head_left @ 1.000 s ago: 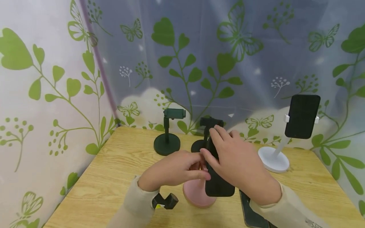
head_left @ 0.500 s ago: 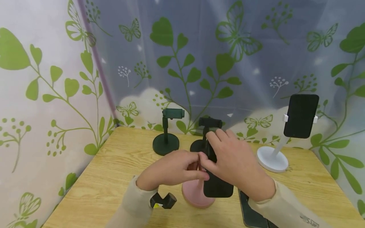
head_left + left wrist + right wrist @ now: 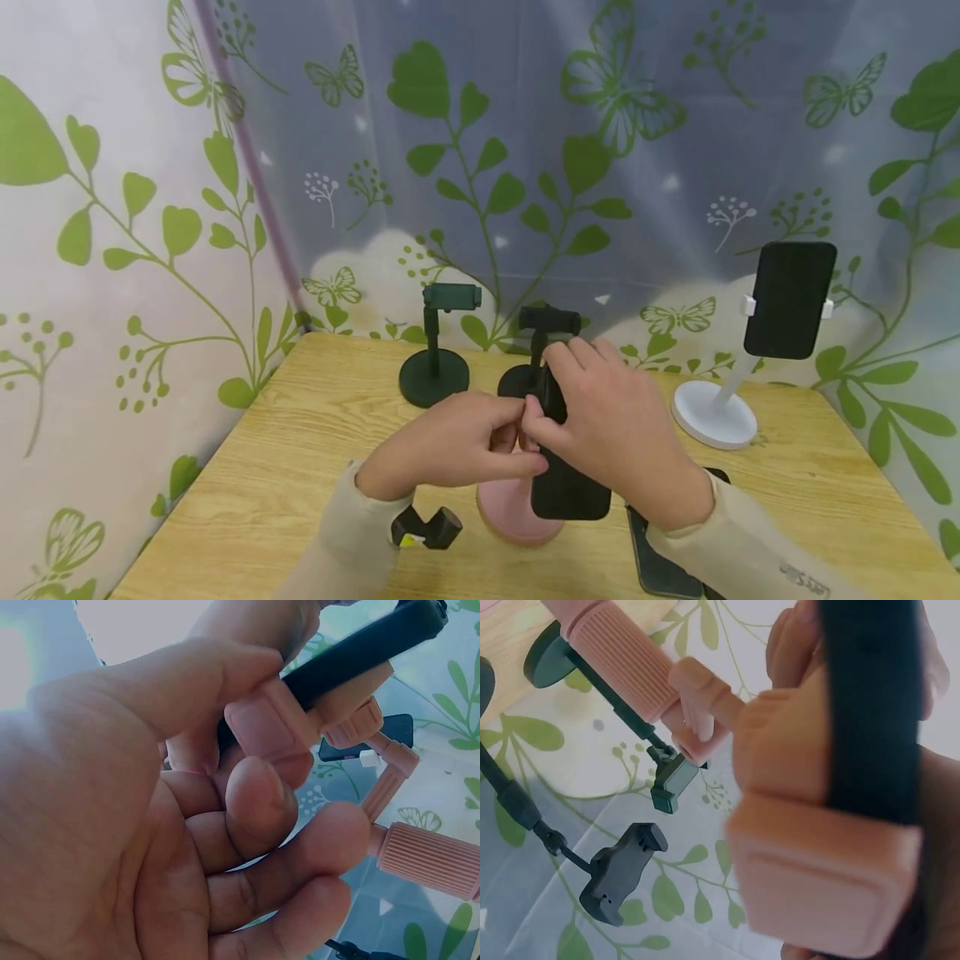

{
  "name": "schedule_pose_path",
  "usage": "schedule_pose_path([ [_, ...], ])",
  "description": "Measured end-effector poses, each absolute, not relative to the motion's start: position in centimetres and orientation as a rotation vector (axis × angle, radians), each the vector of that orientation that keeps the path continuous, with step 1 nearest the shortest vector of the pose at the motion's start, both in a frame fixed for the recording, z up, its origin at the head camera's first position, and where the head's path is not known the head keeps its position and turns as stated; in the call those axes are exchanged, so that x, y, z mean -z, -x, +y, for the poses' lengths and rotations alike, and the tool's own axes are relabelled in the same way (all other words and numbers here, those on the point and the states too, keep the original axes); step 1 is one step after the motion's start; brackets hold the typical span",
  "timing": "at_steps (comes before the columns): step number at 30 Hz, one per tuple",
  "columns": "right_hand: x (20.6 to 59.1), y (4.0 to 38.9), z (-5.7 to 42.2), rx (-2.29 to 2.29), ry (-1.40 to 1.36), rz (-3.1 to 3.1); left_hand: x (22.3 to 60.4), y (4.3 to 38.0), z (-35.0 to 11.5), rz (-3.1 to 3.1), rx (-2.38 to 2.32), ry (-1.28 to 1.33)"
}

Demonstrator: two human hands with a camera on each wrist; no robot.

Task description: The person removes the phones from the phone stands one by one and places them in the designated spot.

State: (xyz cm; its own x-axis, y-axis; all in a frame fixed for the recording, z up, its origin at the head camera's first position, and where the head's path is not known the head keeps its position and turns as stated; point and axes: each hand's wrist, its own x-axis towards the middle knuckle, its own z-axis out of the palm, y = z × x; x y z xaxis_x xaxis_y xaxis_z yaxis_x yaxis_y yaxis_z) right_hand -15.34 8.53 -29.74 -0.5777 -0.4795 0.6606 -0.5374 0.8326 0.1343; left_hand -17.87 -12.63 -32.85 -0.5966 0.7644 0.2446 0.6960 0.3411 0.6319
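Note:
A pink phone stand with a round base (image 3: 517,521) stands at the front middle of the table, a black phone (image 3: 572,493) upright at its head. My left hand (image 3: 459,442) pinches the end of the stand's pink clamp (image 3: 270,724) between thumb and index finger at the phone's left edge; its other fingers curl loosely below. With fingers over the far edge and thumb on the left side, my right hand (image 3: 615,421) holds the phone and covers much of its screen. In the right wrist view, the clamp (image 3: 817,877) lies against the phone's dark edge (image 3: 874,712).
Behind the hands stand a green phone stand (image 3: 435,379) and a black one (image 3: 550,321). At right, a white stand (image 3: 716,414) bears a black phone (image 3: 791,300). Partly under the right forearm, a dark phone (image 3: 663,562) lies flat on the wooden table (image 3: 300,467).
Both hands keep their places on the clamp and phone. The right forearm has shifted slightly left, and the head view has turned a little.

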Motion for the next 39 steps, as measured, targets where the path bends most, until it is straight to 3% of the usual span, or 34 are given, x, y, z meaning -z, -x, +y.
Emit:
schedule_pose_path([
  [39,28.4,15.1,8.9,-0.102,-0.742,-2.489,33.8,19.2,-12.5,2.173,-1.31,-1.369],
])
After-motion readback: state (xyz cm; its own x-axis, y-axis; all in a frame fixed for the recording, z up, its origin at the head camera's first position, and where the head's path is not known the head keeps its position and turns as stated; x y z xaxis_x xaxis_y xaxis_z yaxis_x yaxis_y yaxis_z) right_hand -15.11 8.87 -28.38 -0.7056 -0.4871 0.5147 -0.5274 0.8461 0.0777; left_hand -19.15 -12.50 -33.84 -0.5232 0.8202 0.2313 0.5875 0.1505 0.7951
